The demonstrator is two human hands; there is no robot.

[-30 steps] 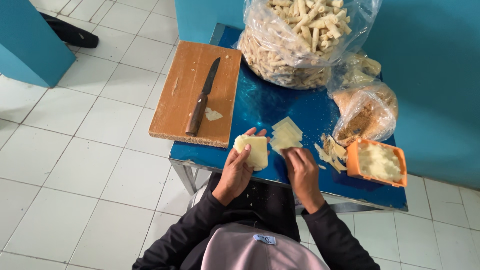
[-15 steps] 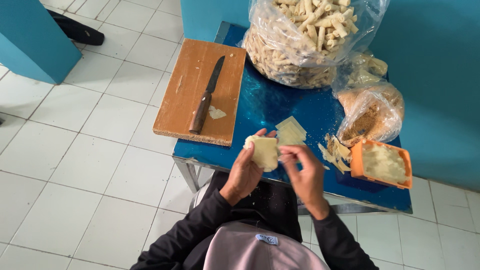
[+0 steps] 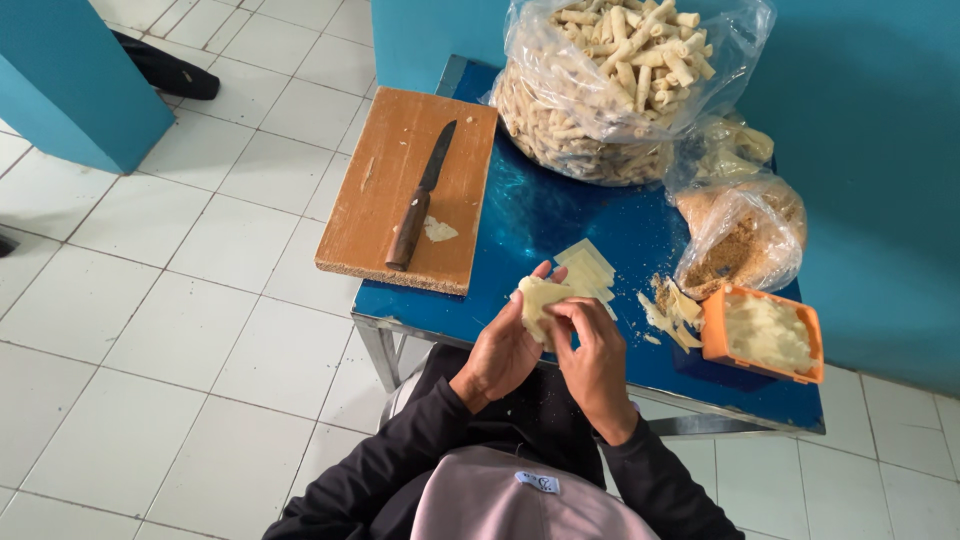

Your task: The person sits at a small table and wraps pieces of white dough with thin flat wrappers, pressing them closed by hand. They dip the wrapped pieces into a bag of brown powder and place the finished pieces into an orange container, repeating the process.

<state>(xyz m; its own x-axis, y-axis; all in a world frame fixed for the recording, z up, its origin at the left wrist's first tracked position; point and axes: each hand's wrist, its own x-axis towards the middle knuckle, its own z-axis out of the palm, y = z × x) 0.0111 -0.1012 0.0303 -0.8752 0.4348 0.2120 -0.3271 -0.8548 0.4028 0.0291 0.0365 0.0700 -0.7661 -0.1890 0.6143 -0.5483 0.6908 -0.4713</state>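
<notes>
My left hand (image 3: pixel 505 345) cradles a pale dough sheet (image 3: pixel 537 296) in its palm, held just above the front edge of the blue table (image 3: pixel 560 215). My right hand (image 3: pixel 595 355) has its fingers pressed onto the same sheet from the right, folding or rolling it. Just beyond the hands, a small stack of pale square sheets (image 3: pixel 588 268) lies on the table. An orange tub (image 3: pixel 765 335) of pale filling sits to the right, with scraps (image 3: pixel 672 310) beside it.
A wooden cutting board (image 3: pixel 405 195) with a knife (image 3: pixel 421 198) overhangs the table's left side. A large clear bag of rolled sticks (image 3: pixel 610 85) stands at the back, and a smaller bag of crumbs (image 3: pixel 745 240) at the right. White tiled floor (image 3: pixel 180 330) spreads to the left, under blue walls.
My right hand has left the stack of sheets and come onto the sheet in my left hand. Both hands have drawn closer together over the table's front edge.
</notes>
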